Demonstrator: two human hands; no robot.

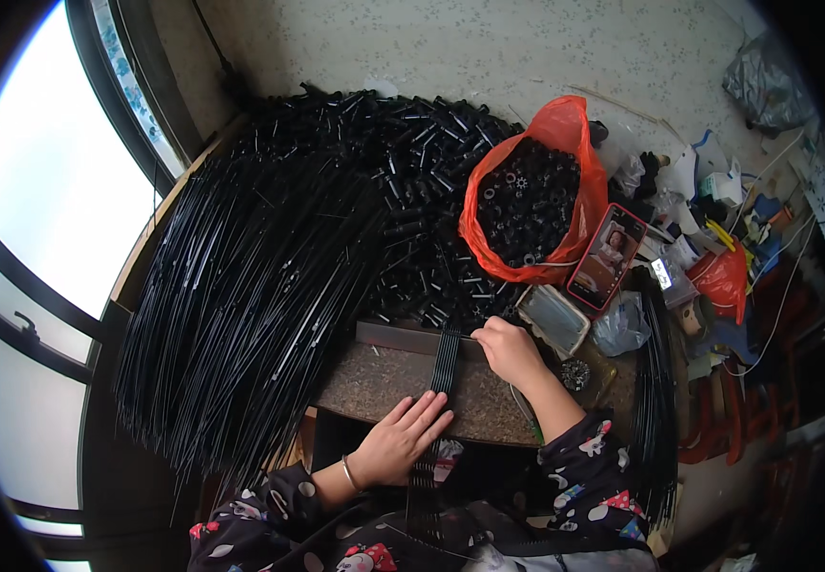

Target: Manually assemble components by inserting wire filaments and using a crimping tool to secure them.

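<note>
A flat row of thin black rods (444,367) lies across a brown work board (374,381), running toward me. My left hand (401,439) rests flat on the board with fingers spread, touching the near part of the rods. My right hand (508,348) is curled at the far end of the row, fingers pinched on something small and black that I cannot make out, next to a grey metal bar (398,336).
A large heap of long black rods (241,286) fills the left. Short black tubes (422,181) are piled behind. An orange bag (565,143) holds small black caps. A phone (607,257), a small tray (553,319) and clutter sit at right.
</note>
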